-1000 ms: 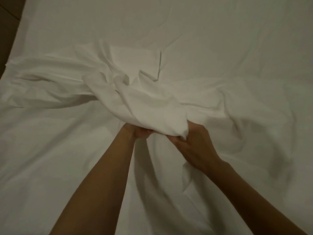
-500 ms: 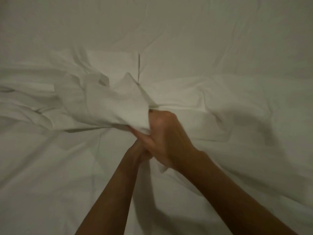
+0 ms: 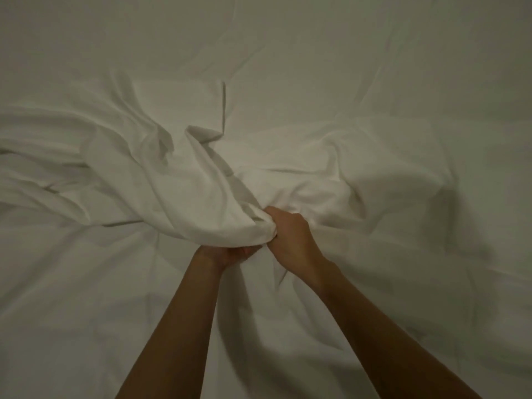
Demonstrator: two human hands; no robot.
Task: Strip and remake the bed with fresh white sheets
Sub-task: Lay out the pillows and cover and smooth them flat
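A single head-worn view looks forward and steeply down from above the near side of the bed (image 3: 374,67), close in. The white sheet (image 3: 178,180) fills the whole picture, both forearms entering from the near bottom edge.

obstacle: bunched sheet (image 3: 184,197) centre-left | free: flat bed (image 3: 374,53) beyond

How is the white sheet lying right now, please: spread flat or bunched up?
Bunched: both hands, left hand and right hand, grip the white sheet in gathered folds.
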